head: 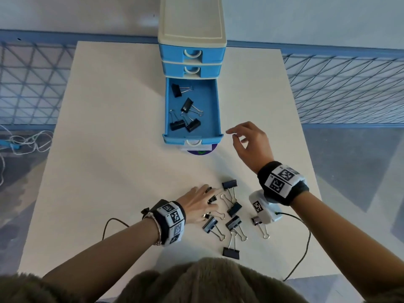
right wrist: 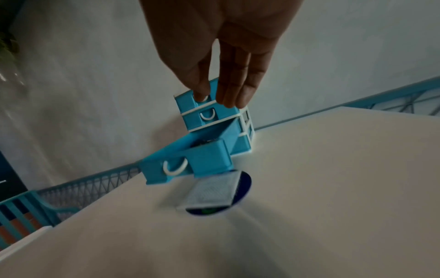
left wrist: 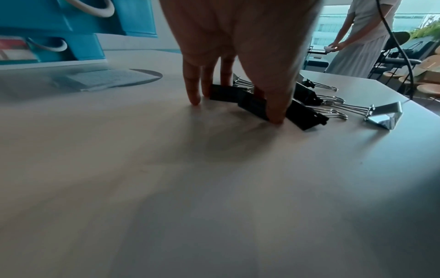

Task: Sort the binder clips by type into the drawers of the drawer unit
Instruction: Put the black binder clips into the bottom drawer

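Observation:
The blue drawer unit (head: 192, 29) stands at the table's far edge. Its top two drawers are closed. The bottom drawer (head: 215, 106) is pulled out and holds several black binder clips (head: 188, 124). My right hand (head: 235, 136) hovers just right of that drawer's front corner, fingers relaxed and empty; the right wrist view shows the hand (right wrist: 218, 99) above the unit (right wrist: 214, 122). Near the front, black clips (head: 235, 209) and silver clips (head: 209, 224) lie in a loose pile. My left hand (head: 209, 197) reaches into it. Its straight fingers and thumb (left wrist: 234, 111) touch down around two black clips (left wrist: 252, 105).
A purple disc under a paper slip (head: 200, 150) lies in front of the open drawer. A black cable (head: 306, 248) loops along the table's right side. Blue mesh fencing (head: 341, 88) lines the back. A person (left wrist: 364, 37) stands far off beyond the table.

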The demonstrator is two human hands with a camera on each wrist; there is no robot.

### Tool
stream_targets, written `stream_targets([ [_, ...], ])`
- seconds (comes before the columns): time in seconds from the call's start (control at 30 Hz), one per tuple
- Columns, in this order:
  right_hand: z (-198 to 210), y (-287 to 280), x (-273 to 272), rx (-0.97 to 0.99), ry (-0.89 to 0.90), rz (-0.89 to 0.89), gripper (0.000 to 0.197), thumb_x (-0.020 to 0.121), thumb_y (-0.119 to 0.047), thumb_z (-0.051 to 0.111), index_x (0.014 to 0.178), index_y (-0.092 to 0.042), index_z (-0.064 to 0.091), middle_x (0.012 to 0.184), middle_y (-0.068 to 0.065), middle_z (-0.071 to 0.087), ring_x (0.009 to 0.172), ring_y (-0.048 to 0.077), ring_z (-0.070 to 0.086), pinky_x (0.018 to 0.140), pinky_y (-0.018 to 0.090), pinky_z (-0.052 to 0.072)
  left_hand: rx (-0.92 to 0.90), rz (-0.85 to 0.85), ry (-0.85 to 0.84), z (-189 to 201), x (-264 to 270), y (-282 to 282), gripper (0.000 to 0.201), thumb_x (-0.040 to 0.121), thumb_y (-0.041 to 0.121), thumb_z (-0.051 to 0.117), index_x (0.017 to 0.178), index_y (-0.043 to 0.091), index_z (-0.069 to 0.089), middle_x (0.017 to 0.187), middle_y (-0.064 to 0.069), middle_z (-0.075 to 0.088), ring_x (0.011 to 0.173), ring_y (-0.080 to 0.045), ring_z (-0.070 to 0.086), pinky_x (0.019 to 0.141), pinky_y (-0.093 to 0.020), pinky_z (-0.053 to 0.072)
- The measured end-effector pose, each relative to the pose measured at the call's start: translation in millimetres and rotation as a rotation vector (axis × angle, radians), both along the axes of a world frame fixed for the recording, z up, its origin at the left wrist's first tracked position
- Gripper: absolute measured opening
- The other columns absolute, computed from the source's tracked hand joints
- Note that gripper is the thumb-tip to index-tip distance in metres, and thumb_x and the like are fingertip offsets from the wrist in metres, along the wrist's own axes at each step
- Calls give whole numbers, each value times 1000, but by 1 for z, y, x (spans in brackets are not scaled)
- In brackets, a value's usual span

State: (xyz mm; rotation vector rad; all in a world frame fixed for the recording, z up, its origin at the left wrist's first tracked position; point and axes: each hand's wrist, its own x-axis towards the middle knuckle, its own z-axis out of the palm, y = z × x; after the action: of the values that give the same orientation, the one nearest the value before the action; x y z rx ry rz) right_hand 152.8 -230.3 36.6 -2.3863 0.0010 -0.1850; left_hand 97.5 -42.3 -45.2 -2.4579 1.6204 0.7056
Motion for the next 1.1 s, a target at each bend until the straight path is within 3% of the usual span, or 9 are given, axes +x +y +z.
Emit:
stream_targets([
  [0.1, -17, -8, -23, -56, 84, -1, 21, 83, -5, 55, 96, -14, 68, 96, 10, 62, 78, 27, 61, 70, 43, 54, -16, 90, 109, 2, -2, -1, 32, 72, 14, 69, 100, 15, 52, 133, -16, 28, 108, -33, 49, 67, -39, 56],
  [0.17, -27, -10, -37, -145, 203, 23, 21, 85, -12, 56, 103, -16, 65, 105, 11, 60, 89, 27, 60, 75, 39, 53, -24, 196, 117, 2, -5, 0, 27, 80, 4, 56, 106, 11, 49, 139, -18, 28, 114, -34, 40, 73, -38, 52],
  [0.33, -50, -1, -68, -358, 539, 117, 45, 86, -34, 57, 128, -23, 46, 131, 9, 45, 114, 25, 48, 84, 37, 47, 28, 358, 165, 7, -5, 6, 32, 83, 7, 53, 114, 12, 45, 138, -14, 28, 116, -32, 35, 66, -34, 43],
  [0.43, -59, 6, -81, -440, 649, 163, 64, 80, -42, 62, 136, -29, 33, 141, 8, 32, 121, 27, 40, 87, 38, 46, 18, 431, 185, 8, -5, 16, 35, 82, 8, 54, 116, 12, 45, 138, -11, 30, 112, -32, 38, 73, -38, 48],
  [0.6, -69, 8, -97, -526, 706, 212, 86, 70, -47, 71, 140, -33, 21, 148, 10, 16, 119, 32, 39, 85, 40, 48, 17, 530, 223, 7, 0, 30, 42, 81, 8, 56, 121, 11, 46, 140, -8, 30, 112, -29, 43, 84, -40, 50],
  [0.73, -72, 5, -106, -444, 715, 163, 79, 75, -32, 70, 139, -31, 24, 147, 11, 16, 116, 31, 42, 85, 40, 49, -5, 549, 235, 4, 0, 33, 42, 81, 10, 56, 122, 9, 45, 138, -8, 33, 112, -29, 44, 87, -40, 49],
  [0.9, -75, 1, -112, -304, 655, 111, 51, 79, -10, 57, 126, -24, 45, 136, 11, 31, 98, 32, 56, 78, 36, 49, -17, 542, 226, 1, -6, 40, 43, 84, 13, 54, 125, 9, 43, 136, -8, 36, 112, -28, 44, 86, -39, 49],
  [1.1, -75, 2, -110, -284, 655, 107, 40, 82, -9, 56, 120, -16, 51, 130, 10, 37, 92, 32, 59, 76, 32, 47, -223, 588, 223, -5, -15, 54, 40, 80, 10, 60, 119, 6, 52, 123, -13, 51, 104, -27, 48, 77, -45, 54],
])
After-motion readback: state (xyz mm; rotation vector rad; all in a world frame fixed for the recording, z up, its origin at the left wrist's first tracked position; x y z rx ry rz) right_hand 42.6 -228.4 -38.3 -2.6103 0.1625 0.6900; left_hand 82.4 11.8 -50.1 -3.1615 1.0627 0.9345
